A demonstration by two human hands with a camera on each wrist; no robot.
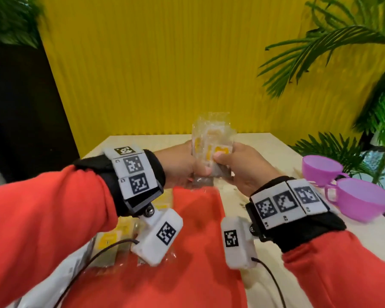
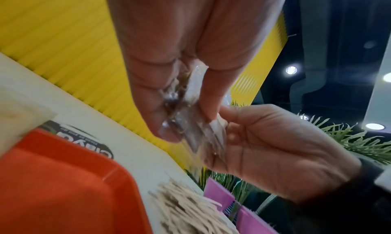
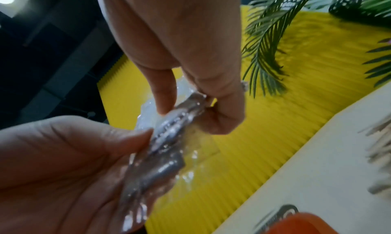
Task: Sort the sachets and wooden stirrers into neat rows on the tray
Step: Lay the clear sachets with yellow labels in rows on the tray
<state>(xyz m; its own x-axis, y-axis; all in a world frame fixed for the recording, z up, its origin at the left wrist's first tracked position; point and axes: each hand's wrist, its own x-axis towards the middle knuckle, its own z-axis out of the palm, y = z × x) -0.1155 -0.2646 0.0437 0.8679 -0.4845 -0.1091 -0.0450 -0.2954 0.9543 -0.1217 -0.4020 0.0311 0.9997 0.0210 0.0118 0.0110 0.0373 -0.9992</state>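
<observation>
Both the left hand and right hand pinch a clear bag of sachets above the orange tray, while the wooden stirrers lie heaped on the desk beside the tray's right edge, so sorting seems barely begun.

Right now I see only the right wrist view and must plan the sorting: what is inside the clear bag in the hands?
Observer: The head view shows yellow-and-white sachets inside the clear bag, which the left hand and the right hand both grip above the tray.
Operator: Are any sachets out of the bag?
Observer: Yes, there are more sachets by the tray's left side, under the left wrist. I cannot tell whether they lie on it or beside it.
Operator: I see only a few stirrer tips. Where are they?
Observer: The stirrers lie in a loose pile on the table, between the tray and two purple cups.
</observation>
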